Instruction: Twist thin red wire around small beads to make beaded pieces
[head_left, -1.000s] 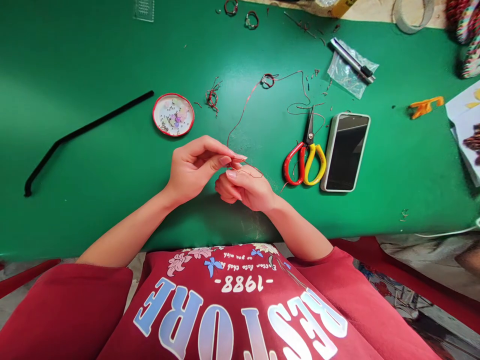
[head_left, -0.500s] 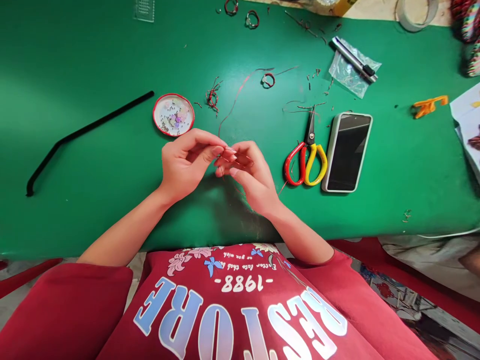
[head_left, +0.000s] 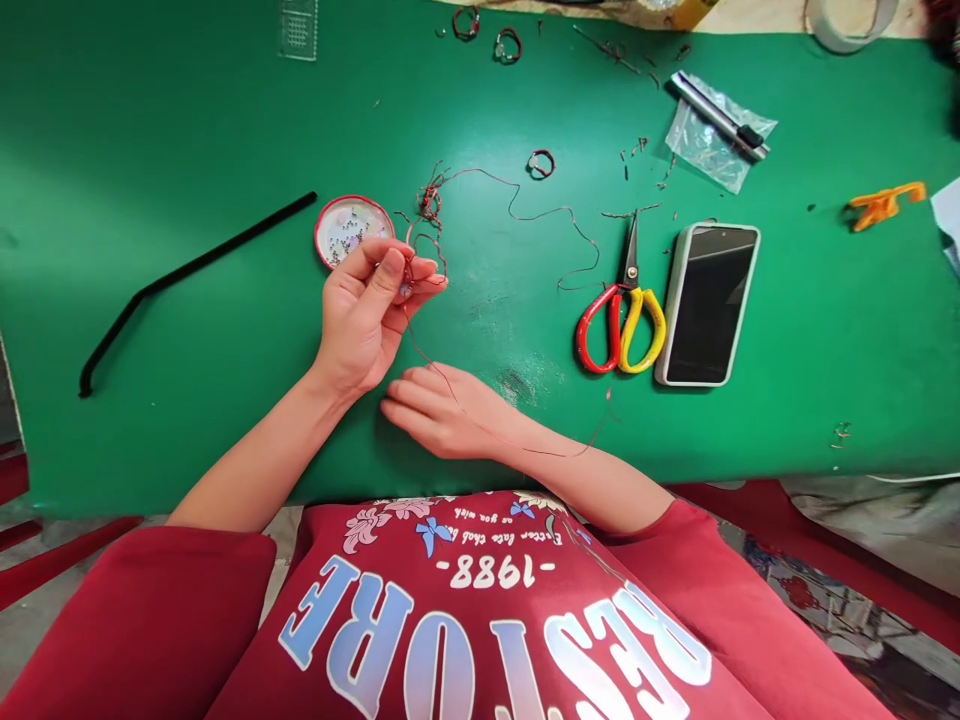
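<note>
My left hand (head_left: 367, 310) is closed in a pinch on a thin dark-red cord (head_left: 417, 238), which loops out past the fingertips. A small pale, shiny piece (head_left: 405, 291) shows between its fingers, too small to name. The hand partly overlaps a white dish (head_left: 323, 238) with a red rim, holding tiny beads. Lower down, near the table's front edge, my right hand (head_left: 454, 410) is back-up with its fingers curled in; whatever they grip is hidden. One cord strand runs down across this hand and along the forearm.
Beyond the hands lies a tangled red cord bundle (head_left: 430, 200), with a finished ring of cord (head_left: 541, 164) to its right. Scissors (head_left: 621, 325) and a phone (head_left: 709, 305) lie at right. A bent black rod (head_left: 199, 268) is at left, a bagged silver tool (head_left: 720, 120) at far right.
My hands have parted. My left hand has turned slightly and keeps the cord; my right hand has dropped toward the table's front edge and turned back-up. The view has shifted slightly.
</note>
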